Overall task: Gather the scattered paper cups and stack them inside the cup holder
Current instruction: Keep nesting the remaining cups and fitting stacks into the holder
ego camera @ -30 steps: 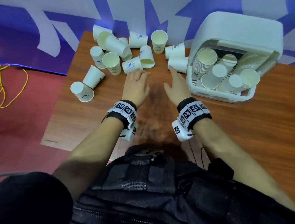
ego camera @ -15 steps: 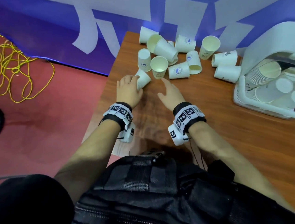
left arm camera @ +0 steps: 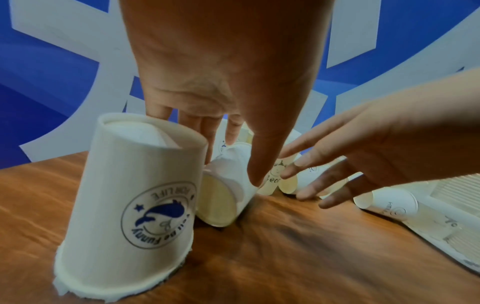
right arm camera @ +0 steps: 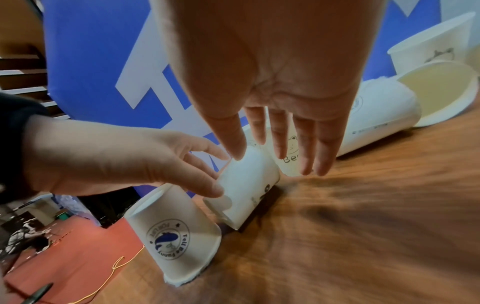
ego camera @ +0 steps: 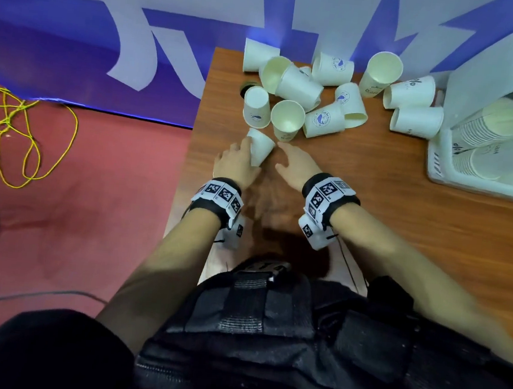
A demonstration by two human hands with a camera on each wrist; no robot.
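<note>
Several white paper cups (ego camera: pixel 298 86) lie and stand scattered at the table's far left. The white cup holder (ego camera: pixel 490 59) at the right has stacks of cups (ego camera: pixel 487 127) lying in it. My left hand (ego camera: pixel 243 153) holds one lying paper cup (ego camera: pixel 261 146) between thumb and fingers; the thumb (left arm camera: pixel 255 176) presses its side near the rim. My right hand (ego camera: pixel 286 156) hovers just right of that cup, fingers straight and spread, holding nothing. An upside-down cup with a blue logo (left arm camera: pixel 135 201) stands beside my left wrist, hidden in the head view.
The wooden table (ego camera: pixel 371 220) ends just left of my left hand, with red floor below. Yellow cord (ego camera: pixel 22 130) lies on that floor. A blue and white banner (ego camera: pixel 75 54) backs the table. A small dark hole (ego camera: pixel 246 87) is beside the far cups.
Both hands moved left from beside the holder to the near-left cups. My left hand came onto the lying cup; my right hand closed in beside it. The view swung left.
</note>
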